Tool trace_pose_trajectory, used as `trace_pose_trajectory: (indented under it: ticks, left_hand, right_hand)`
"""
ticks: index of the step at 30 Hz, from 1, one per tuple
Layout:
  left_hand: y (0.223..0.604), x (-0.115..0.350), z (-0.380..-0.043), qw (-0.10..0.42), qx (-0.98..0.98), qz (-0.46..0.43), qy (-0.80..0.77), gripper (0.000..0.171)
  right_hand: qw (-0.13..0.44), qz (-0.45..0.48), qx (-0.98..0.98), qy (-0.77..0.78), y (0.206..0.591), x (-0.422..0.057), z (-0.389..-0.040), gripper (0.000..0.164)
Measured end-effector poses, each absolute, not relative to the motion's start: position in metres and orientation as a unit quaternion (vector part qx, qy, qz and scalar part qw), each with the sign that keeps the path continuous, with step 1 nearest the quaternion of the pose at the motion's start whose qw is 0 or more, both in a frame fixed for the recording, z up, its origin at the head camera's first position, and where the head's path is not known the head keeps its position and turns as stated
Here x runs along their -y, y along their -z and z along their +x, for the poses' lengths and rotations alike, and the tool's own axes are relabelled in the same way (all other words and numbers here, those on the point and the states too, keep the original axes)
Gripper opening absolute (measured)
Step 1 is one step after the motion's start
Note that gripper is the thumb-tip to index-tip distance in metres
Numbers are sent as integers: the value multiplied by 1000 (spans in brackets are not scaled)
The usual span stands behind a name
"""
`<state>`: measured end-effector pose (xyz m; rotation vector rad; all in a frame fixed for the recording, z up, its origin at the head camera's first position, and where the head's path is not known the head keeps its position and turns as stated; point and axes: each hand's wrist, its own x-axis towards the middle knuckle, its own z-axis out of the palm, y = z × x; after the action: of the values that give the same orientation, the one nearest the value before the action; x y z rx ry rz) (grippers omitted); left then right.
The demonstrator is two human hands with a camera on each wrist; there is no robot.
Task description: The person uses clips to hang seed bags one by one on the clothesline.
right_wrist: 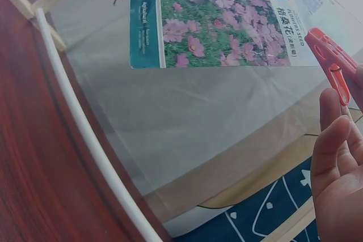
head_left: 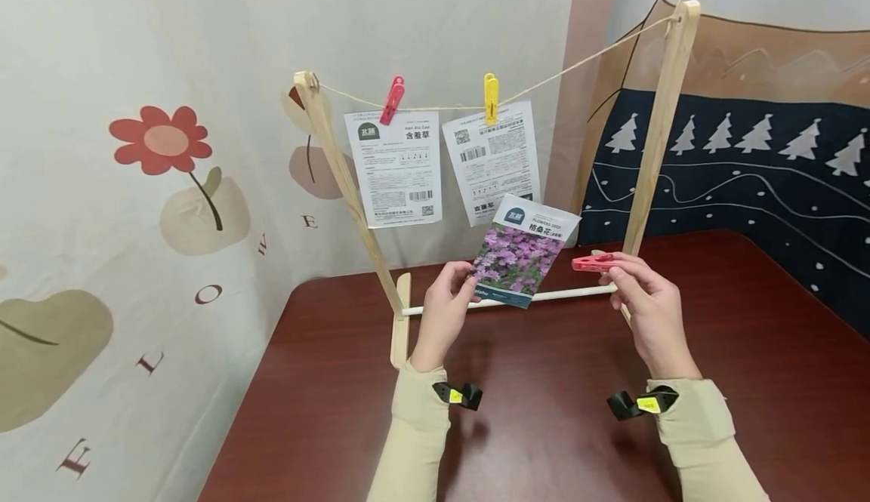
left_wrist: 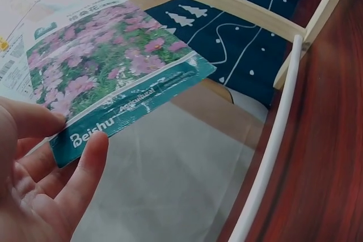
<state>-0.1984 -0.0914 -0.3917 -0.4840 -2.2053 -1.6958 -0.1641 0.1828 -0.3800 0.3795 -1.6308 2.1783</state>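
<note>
My left hand (head_left: 443, 309) pinches the lower left corner of a flower seed packet (head_left: 522, 253) printed with pink-purple blooms. The packet is tilted, below the twine line (head_left: 578, 69). In my right hand (head_left: 651, 309) is a red clothespin (head_left: 591, 263), gripped between thumb and fingers, its tip pointing left toward the packet. The right wrist view shows this clothespin (right_wrist: 332, 60) close to the packet's titled end. Two white printed packets hang from the line: the left packet (head_left: 394, 174) under a red clothespin (head_left: 392, 100), the right packet (head_left: 492, 151) under a yellow clothespin (head_left: 491, 98).
Wooden posts (head_left: 662, 117) hold the line at both ends, the left post (head_left: 350, 192) leaning. A white rod (head_left: 571, 293) joins them low down, above the dark red tabletop (head_left: 544, 426). Behind stands a patterned cloth backdrop (head_left: 442, 19).
</note>
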Motion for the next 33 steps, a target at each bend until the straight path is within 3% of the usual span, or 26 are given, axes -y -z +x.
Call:
trace_pose_trajectory:
  ticks: [15, 25, 33]
  left_hand:
    - [372, 73, -176, 143, 711, -162, 669, 19]
    - [389, 60, -186, 76, 649, -145, 743, 22]
    - [398, 46, -190, 72, 622, -145, 766, 22]
  right_hand:
    - [220, 160, 580, -768, 356, -184, -166, 28]
    - [237, 168, 607, -740, 343, -195, -174, 25]
    - [248, 181, 621, -721, 327, -203, -175, 24]
